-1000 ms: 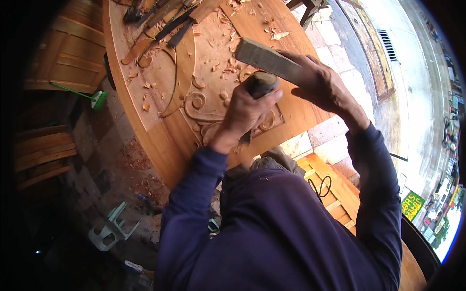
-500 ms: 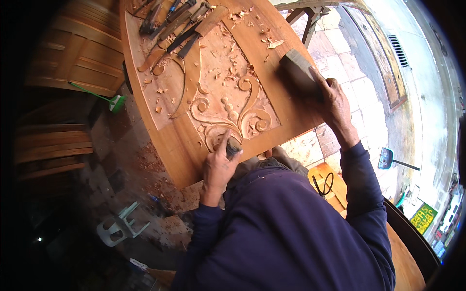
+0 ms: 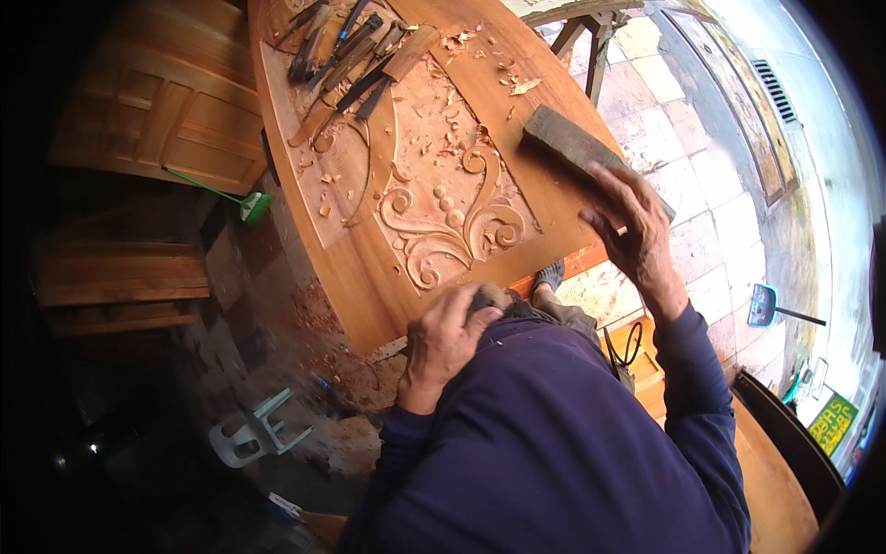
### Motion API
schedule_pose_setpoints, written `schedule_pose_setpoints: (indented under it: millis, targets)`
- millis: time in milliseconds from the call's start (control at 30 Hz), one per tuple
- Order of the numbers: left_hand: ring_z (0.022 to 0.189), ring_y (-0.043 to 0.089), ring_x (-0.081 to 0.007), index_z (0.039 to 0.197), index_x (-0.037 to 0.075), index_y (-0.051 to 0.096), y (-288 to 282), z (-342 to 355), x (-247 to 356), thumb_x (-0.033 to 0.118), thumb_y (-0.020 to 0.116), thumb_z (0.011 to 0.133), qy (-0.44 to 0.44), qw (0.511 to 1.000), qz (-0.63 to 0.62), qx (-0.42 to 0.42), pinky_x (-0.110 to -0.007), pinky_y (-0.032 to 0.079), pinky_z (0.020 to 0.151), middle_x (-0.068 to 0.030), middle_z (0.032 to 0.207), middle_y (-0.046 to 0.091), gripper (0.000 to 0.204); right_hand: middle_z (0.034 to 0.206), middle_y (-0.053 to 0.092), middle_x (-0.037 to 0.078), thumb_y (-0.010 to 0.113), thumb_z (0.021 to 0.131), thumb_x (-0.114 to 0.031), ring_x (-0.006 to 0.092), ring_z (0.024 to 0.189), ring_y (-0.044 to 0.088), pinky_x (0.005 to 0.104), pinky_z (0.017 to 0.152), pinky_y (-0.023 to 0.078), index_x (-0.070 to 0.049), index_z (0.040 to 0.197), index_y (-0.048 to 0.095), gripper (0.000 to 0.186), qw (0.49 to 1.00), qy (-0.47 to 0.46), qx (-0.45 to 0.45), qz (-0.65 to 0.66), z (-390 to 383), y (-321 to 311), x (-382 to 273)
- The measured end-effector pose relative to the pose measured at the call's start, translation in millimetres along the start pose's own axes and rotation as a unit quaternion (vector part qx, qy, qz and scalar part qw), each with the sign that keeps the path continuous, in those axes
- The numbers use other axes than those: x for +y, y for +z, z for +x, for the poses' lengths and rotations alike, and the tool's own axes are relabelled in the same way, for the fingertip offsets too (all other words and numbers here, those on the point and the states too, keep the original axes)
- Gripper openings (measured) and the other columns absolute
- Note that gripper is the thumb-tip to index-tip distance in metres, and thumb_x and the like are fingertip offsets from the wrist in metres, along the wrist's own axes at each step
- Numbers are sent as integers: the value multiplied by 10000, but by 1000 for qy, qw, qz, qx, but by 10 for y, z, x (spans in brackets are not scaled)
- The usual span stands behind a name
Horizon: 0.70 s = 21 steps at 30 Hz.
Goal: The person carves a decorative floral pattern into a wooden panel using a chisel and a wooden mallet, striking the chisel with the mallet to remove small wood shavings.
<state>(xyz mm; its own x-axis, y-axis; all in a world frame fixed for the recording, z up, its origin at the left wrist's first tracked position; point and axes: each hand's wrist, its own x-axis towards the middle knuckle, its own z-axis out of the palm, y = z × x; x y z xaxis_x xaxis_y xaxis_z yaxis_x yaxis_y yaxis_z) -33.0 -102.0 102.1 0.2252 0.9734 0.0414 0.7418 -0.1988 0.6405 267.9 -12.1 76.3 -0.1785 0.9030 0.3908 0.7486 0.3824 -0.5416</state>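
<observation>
A carved wooden panel (image 3: 346,282) lies in front of me, with raised scrolls and leaves (image 3: 449,242) near its close end. Close to my body, my left hand (image 3: 438,343) is closed around a short dark object with a tan end (image 3: 491,296); its kind is unclear. A long grey-brown block (image 3: 565,143) rests on the panel's right edge, its near end jutting out. My right hand (image 3: 643,242) hovers by that end with fingers apart, not gripping it. Several chisels and other hand tools (image 3: 355,69) lie together at the panel's far left.
Curled wood shavings (image 3: 454,138) litter the panel. Left of it are a green broom (image 3: 253,207), stacked boards (image 3: 125,282) and a pale plastic chair (image 3: 258,432). A wooden trestle (image 3: 595,51) stands at the far right, and a dustpan (image 3: 763,305) lies on the tiles.
My right hand has let go of the block, which now rests on the panel. My left hand has drawn back from the carving toward my body with the dark object.
</observation>
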Motion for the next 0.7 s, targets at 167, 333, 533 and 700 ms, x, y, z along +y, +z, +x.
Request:
schedule_pose_setpoints:
  millis: [167,333,533,700]
  targets:
    - [727,725,-307,1012,81,685,189,392,133,373,759,936,187,962,-22,-197,-397,571,628,-120,824,707,311,1170,661,112,508,1098,-501,226,1066,647,377,959,517,-80,1532,500,605,805,279,-250,461,-452,-30,-685]
    - [637,694,-294,903,73,639,495,528,-208,349,751,908,375,895,-130,-204,-414,558,580,-139,756,671,298,1534,507,205,463,1069,-618,315,1463,454,425,1200,354,-50,1574,428,761,781,401,-173,448,-826,280,-1340]
    - [1030,697,-310,1156,59,663,536,568,-342,234,655,967,490,834,-127,-219,-425,594,853,-127,1065,666,257,1309,585,163,540,956,-767,233,1164,587,352,983,491,4,1573,385,999,714,468,12,521,-1526,698,-1694]
    - [1415,538,-335,1459,89,587,289,848,-843,329,664,994,503,824,-84,-247,-483,441,1183,-140,1469,609,529,975,562,81,657,1046,-381,143,731,557,295,667,511,-64,1590,355,698,601,552,251,520,-1519,883,-2082]
